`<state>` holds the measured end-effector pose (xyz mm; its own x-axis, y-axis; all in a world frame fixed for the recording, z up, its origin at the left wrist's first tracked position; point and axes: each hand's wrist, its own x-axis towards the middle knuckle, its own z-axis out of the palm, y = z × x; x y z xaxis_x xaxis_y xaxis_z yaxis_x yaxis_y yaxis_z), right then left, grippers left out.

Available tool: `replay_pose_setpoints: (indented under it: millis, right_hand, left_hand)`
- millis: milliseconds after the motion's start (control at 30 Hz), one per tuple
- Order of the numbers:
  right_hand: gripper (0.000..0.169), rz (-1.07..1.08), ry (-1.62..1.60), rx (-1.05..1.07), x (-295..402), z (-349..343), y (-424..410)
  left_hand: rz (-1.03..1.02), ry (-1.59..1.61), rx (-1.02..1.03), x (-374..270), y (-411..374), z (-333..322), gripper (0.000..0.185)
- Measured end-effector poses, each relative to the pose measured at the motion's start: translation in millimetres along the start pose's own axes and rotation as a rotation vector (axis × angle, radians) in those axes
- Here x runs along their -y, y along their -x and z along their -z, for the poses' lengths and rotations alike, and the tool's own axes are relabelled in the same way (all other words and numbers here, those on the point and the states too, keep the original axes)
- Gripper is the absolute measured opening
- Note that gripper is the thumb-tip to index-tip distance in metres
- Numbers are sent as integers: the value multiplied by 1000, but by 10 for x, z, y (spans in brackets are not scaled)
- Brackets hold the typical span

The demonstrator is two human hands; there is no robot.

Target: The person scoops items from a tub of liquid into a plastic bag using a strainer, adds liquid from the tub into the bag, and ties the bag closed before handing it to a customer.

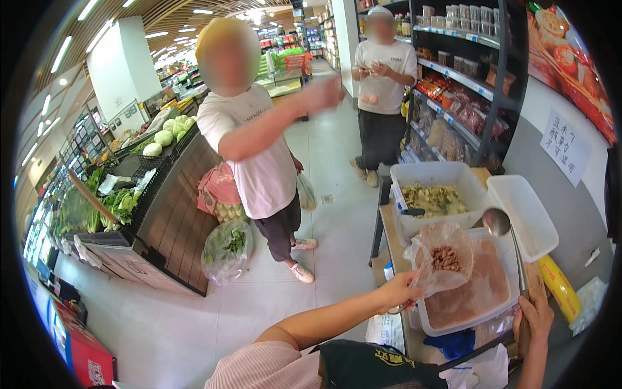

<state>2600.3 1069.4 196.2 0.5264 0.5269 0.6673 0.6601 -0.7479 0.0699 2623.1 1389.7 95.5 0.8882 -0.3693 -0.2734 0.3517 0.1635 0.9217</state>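
My left hand [401,294] grips the edge of a clear plastic bag [423,253]. Reddish-brown beans or peanuts [445,258] lie in it, within a rounded rim that may be a strainer; a metal piece shows below my fingers. My right hand [533,313] is closed around the wooden handle of a long metal ladle [496,222]. The ladle's bowl is raised beyond the bag, over the bins' edges. Beneath the bag stands a white plastic bin [464,327] of cloudy brown liquid [478,287].
Behind it, another bin [432,170] contains chopped pickled vegetables [432,197]. A white tub [522,187] and a yellow roll [559,287] are on the right. A person [252,146] stands ahead with one arm outstretched; another [384,73] stands by the shelves [457,73]. Vegetable stand [160,243] at left.
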Motion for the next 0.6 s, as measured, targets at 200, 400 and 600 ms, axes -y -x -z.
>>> replay_pose_setpoints:
  millis: [200, 400, 600]
  right_hand:
    - [18, -59, 43, 156, -330, -350, 140]
    - [11, -186, -23, 318, -401, -899, 355]
    - [8, -176, -87, 313, -532, -1441, 632]
  left_hand:
    - [-65, 11, 38, 24, 179, 208, 61]
    - [-103, 28, -42, 135, 385, 380, 62]
    - [-93, 32, -60, 71, 550, 373, 63]
